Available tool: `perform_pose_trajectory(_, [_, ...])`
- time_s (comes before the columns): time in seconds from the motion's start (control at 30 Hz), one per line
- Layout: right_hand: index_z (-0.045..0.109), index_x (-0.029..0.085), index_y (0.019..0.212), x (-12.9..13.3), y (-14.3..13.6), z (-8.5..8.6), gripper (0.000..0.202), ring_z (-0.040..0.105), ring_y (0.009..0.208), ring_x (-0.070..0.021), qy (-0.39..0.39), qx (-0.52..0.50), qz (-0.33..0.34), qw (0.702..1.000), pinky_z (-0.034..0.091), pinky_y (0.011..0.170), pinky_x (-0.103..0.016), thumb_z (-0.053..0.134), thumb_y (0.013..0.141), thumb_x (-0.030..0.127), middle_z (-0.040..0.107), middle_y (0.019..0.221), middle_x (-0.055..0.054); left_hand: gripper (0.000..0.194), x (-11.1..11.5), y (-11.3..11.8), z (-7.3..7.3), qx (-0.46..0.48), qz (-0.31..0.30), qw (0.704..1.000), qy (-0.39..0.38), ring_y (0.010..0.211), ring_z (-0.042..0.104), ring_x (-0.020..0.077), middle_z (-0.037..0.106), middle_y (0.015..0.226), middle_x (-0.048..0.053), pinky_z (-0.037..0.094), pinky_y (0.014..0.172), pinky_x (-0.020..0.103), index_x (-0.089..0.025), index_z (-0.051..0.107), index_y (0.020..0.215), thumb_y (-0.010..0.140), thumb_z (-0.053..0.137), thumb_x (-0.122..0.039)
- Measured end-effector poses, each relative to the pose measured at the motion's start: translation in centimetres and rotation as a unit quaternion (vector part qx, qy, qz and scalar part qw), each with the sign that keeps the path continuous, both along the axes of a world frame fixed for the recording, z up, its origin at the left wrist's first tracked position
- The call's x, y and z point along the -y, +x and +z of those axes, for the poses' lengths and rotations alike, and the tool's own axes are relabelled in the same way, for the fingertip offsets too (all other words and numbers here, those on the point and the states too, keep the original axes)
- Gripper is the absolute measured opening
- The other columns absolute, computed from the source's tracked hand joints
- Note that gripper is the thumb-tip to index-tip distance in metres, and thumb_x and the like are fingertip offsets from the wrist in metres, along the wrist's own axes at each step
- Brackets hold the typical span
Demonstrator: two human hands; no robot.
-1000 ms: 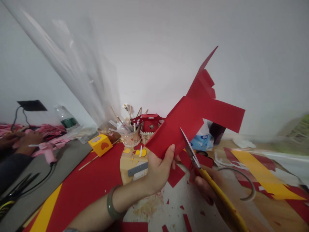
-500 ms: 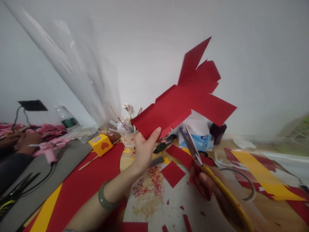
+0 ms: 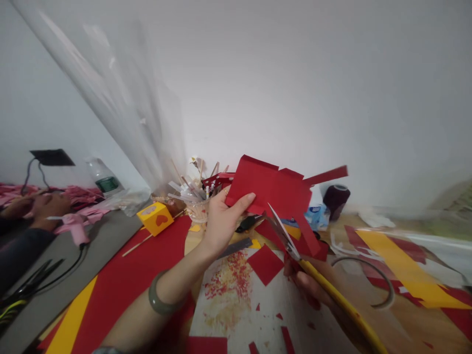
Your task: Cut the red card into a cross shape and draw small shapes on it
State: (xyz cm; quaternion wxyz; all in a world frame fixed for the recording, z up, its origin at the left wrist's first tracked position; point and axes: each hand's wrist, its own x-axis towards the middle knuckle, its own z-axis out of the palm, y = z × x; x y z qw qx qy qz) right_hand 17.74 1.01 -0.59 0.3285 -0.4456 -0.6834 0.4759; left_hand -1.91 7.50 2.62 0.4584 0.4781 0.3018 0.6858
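In my left hand [image 3: 223,223], a piece of red card [image 3: 271,189], cut into panels with side tabs and folded along creases, is pinched by its near edge between thumb and fingers. A pair of scissors [image 3: 285,236] is in my right hand [image 3: 313,285]. Its blades point up and left, slightly parted, just in front of the card's lower edge; I cannot tell whether they touch it. A long yellow strip-like thing [image 3: 339,300] runs along my right hand; what it is, I cannot make out. A red square [image 3: 266,264] lies below on the white board [image 3: 254,305].
A yellow box with a heart [image 3: 155,219] sits on a stick at left. A cup of sticks [image 3: 197,209], tissue pack [image 3: 316,211] and tape roll [image 3: 387,290] are around. Far left, another person's hands [image 3: 47,209] are near a pink glue gun [image 3: 75,228].
My left hand has turned and lowered the red card, so its spread flaps now face away and show narrower. The scissors have shifted slightly left, near the card's lower edge.
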Motion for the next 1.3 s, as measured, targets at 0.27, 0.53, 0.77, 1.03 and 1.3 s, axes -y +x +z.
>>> perform_pose_trajectory(0.27, [0.058, 0.022, 0.079, 0.3, 0.9, -2.0, 0.046, 0.055, 0.07, -0.0237, -0.028, 0.005, -0.027, 0.999, 0.047, 0.062, -0.034, 0.064, 0.081, 0.068, 0.058, 0.076, -0.004, 0.031, 0.4, 0.8, -0.3, 0.029, -0.013, 0.999, -0.029, 0.065, 0.07, 0.0141, 0.077, 0.08, 0.004, 0.06, 0.06, 0.022, -0.015, 0.073, 0.081, 0.065, 0.088, -0.036])
perform_pose_trajectory(0.53, [0.056, 0.021, 0.077, 0.3, 0.6, -2.1, 0.053, 0.05, 0.06, -0.018, -0.044, 0.017, -0.035, 0.998, 0.043, 0.053, -0.029, 0.059, 0.081, 0.074, 0.053, 0.068, -0.002, 0.03, 0.6, 1.2, -0.7, 0.049, -0.023, 0.997, -0.049, 0.064, 0.069, 0.0127, 0.076, 0.077, 0.002, 0.059, 0.058, 0.021, -0.016, 0.073, 0.083, 0.065, 0.088, -0.034])
perform_pose_trajectory(0.77, [0.062, 0.021, 0.083, 0.5, 0.7, -2.1, 0.055, 0.058, 0.075, -0.0236, -0.043, 0.033, -0.051, 0.997, 0.051, 0.065, -0.032, 0.057, 0.08, 0.076, 0.062, 0.081, -0.007, 0.027, 0.6, 1.5, -1.0, 0.06, -0.019, 0.997, -0.052, 0.062, 0.066, 0.0105, 0.074, 0.074, -0.001, 0.057, 0.058, 0.019, -0.017, 0.072, 0.08, 0.065, 0.087, -0.033])
perform_pose_trajectory(1.03, [0.063, 0.022, 0.081, 0.3, 1.0, -2.4, 0.051, 0.06, 0.073, -0.0241, -0.043, 0.04, -0.06, 0.996, 0.052, 0.065, -0.033, 0.06, 0.079, 0.074, 0.064, 0.079, -0.006, 0.027, 0.7, 1.6, -0.9, 0.06, -0.015, 0.996, -0.058, 0.062, 0.066, 0.0104, 0.074, 0.076, 0.001, 0.054, 0.056, 0.018, -0.017, 0.072, 0.079, 0.063, 0.087, -0.031])
perform_pose_trajectory(1.3, [0.065, 0.022, 0.099, 0.4, 1.1, -2.9, 0.056, 0.063, 0.081, -0.028, -0.049, 0.027, -0.084, 0.995, 0.053, 0.066, -0.035, 0.06, 0.079, 0.074, 0.067, 0.091, -0.01, 0.028, 0.7, 1.6, -0.8, 0.056, -0.024, 0.996, -0.06, 0.059, 0.065, 0.0096, 0.073, 0.073, 0.001, 0.053, 0.055, 0.017, -0.017, 0.071, 0.077, 0.061, 0.087, -0.033])
